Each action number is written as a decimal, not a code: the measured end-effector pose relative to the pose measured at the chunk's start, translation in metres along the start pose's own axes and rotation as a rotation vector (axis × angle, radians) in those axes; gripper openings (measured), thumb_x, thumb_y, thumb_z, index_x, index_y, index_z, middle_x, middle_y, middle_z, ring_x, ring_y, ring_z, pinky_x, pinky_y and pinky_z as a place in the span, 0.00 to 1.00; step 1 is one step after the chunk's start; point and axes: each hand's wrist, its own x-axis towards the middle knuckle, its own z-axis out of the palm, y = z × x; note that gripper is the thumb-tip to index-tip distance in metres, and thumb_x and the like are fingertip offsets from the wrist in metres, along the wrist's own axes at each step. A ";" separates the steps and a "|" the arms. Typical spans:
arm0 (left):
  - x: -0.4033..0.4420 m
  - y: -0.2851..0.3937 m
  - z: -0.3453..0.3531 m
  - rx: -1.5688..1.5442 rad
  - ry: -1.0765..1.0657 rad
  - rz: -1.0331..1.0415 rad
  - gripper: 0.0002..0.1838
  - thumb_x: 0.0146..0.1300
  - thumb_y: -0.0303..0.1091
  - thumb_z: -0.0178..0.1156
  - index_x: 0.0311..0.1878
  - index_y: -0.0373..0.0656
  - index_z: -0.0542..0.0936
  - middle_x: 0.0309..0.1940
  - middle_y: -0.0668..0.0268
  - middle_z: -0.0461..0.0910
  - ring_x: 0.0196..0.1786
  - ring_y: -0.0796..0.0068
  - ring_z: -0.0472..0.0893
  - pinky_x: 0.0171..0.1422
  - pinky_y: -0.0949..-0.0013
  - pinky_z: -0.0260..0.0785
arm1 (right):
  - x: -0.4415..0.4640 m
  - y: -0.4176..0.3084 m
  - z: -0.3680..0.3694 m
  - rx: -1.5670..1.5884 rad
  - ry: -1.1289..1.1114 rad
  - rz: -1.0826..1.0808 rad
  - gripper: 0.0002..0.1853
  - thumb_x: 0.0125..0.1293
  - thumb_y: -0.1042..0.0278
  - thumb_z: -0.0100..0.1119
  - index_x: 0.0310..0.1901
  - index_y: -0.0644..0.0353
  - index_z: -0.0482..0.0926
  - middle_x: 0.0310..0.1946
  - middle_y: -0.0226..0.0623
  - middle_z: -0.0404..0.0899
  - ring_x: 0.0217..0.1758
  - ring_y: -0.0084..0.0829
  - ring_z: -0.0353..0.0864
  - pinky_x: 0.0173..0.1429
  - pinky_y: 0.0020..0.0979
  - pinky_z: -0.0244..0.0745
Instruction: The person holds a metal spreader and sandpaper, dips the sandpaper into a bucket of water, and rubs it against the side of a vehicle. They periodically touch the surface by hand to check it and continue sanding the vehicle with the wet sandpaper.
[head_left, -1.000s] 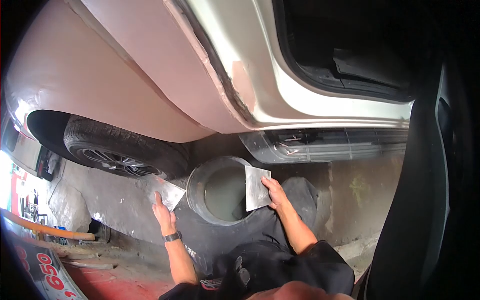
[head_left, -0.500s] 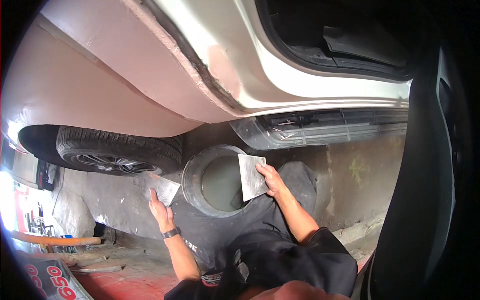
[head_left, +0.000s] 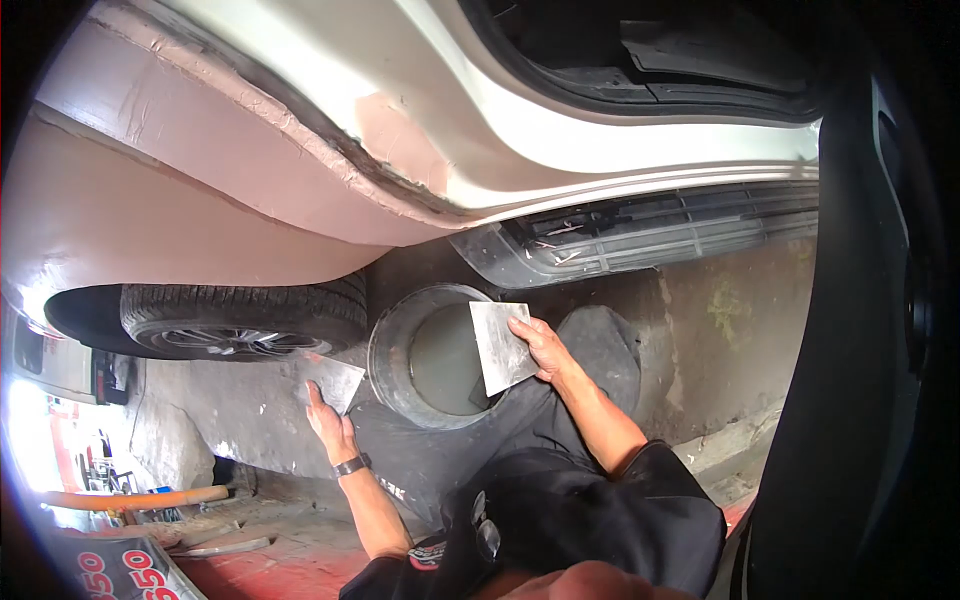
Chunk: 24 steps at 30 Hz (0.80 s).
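Rectangular plate (head_left: pixel 501 352) is pinched by one edge in the right hand (head_left: pixel 544 350), extending left of it, probably leaving its face free; second plate (head_left: pixel 338 384) is gripped by the left hand (head_left: pixel 332 430).

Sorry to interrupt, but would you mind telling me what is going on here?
Beside a car, a person's left hand holds a flat plate and the right hand holds a second plate. Between the hands, a bucket holds cloudy liquid, with the second plate partly overlapping it in this view.
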 end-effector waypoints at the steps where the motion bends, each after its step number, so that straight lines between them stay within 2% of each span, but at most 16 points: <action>1: -0.002 0.002 0.002 0.010 0.011 -0.007 0.38 0.67 0.49 0.65 0.64 0.23 0.67 0.59 0.52 0.76 0.57 0.65 0.78 0.63 0.63 0.70 | 0.000 -0.001 0.001 -0.002 0.004 0.003 0.23 0.69 0.55 0.63 0.56 0.65 0.78 0.48 0.37 0.84 0.48 0.29 0.85 0.56 0.34 0.79; 13: 0.011 -0.009 -0.007 -0.004 -0.029 -0.001 0.37 0.67 0.49 0.64 0.64 0.24 0.68 0.59 0.52 0.76 0.56 0.65 0.79 0.61 0.63 0.72 | -0.001 -0.002 0.002 -0.014 0.013 0.006 0.22 0.70 0.57 0.62 0.57 0.64 0.78 0.47 0.37 0.85 0.47 0.29 0.86 0.55 0.34 0.80; 20: -0.009 0.010 0.008 0.080 0.043 -0.036 0.35 0.70 0.51 0.59 0.64 0.26 0.68 0.58 0.53 0.76 0.54 0.64 0.80 0.61 0.63 0.72 | -0.001 0.001 0.000 -0.028 0.027 -0.019 0.21 0.71 0.57 0.60 0.57 0.65 0.77 0.47 0.37 0.85 0.46 0.29 0.85 0.55 0.35 0.80; 23: 0.003 0.014 -0.009 -0.140 0.018 0.007 0.33 0.71 0.51 0.58 0.67 0.32 0.67 0.62 0.55 0.74 0.59 0.61 0.77 0.61 0.58 0.72 | 0.002 0.002 0.000 -0.020 0.032 -0.032 0.23 0.71 0.56 0.60 0.58 0.64 0.76 0.49 0.37 0.83 0.49 0.30 0.85 0.57 0.36 0.79; 24: 0.004 0.024 -0.008 -0.243 0.127 0.040 0.32 0.71 0.50 0.57 0.67 0.34 0.68 0.63 0.57 0.73 0.61 0.60 0.75 0.61 0.54 0.71 | 0.000 0.001 0.001 -0.010 0.039 -0.023 0.23 0.71 0.56 0.60 0.59 0.64 0.76 0.49 0.37 0.83 0.49 0.30 0.84 0.57 0.36 0.79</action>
